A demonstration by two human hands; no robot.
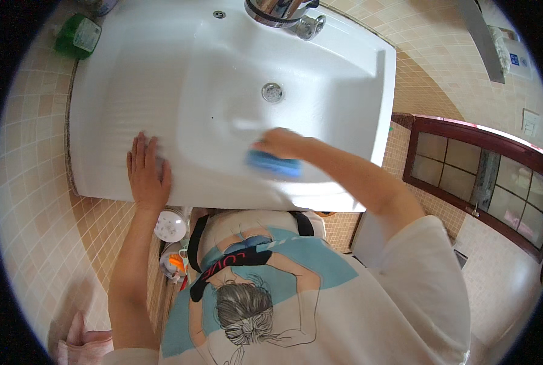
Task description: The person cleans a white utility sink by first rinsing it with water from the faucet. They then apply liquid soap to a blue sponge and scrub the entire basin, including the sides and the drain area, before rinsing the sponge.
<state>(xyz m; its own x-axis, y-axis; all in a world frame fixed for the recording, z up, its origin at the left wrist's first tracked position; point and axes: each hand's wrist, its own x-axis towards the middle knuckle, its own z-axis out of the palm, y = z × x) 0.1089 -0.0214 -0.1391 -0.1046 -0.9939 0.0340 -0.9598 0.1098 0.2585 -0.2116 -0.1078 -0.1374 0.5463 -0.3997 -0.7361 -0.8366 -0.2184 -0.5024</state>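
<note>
A white ceramic washbasin (217, 150) fills the space before me, with a round metal drain (272, 92) in its bowl. My right hand (280, 142) grips a blue scrubbing brush (275, 163), blurred, at the near side of the bowl. The bristles seem to meet the basin surface, though blur hides the exact contact. Flat on the ribbed left part of the basin rests my left hand (147, 173), palm down with its fingers a little apart and nothing in it.
A chrome faucet (276, 11) and a small clear glass item (309, 27) are at the basin's back. A green bottle (77, 36) stands at the back left corner. Below the left edge sit a white lidded container (170, 226) and a tub of small items (173, 262).
</note>
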